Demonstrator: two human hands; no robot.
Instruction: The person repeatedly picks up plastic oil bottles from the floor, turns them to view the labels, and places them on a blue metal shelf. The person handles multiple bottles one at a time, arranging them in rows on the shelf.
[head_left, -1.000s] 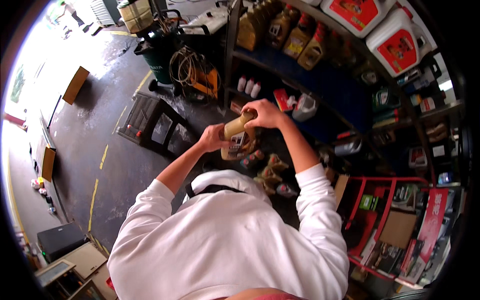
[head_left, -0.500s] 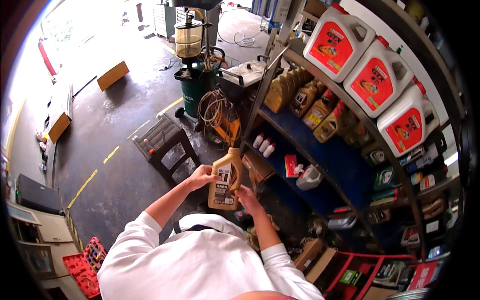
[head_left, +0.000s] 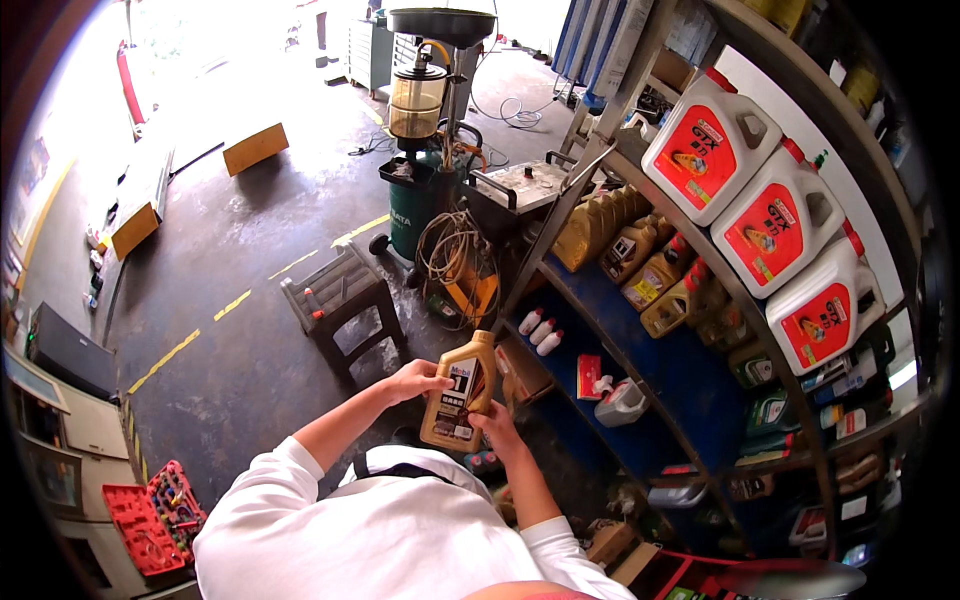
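A gold motor oil bottle (head_left: 460, 395) with a printed label is held up in front of my body, capped and leaning slightly to the right. My left hand (head_left: 412, 382) grips its upper left side, thumb across the front. Lower on the right side, my right hand (head_left: 497, 427) closes around the bottle, and its fingers behind are hidden. Just beyond the bottle stands a dark plastic step stool (head_left: 350, 305) with a small red-tipped item (head_left: 314, 304) lying on top.
To the right rises a metal shelf with blue boards (head_left: 640, 330), holding gold oil bottles (head_left: 665, 280) and large grey-and-red jugs (head_left: 712, 150). Ahead stand a green oil drainer (head_left: 412, 215) and coiled hoses (head_left: 450, 245). An open red tool case (head_left: 150, 520) lies at lower left.
The bottle has tipped a little to the right and sits slightly lower in view, both hands still on it. The view has shifted, so the surroundings appear lower and further right.
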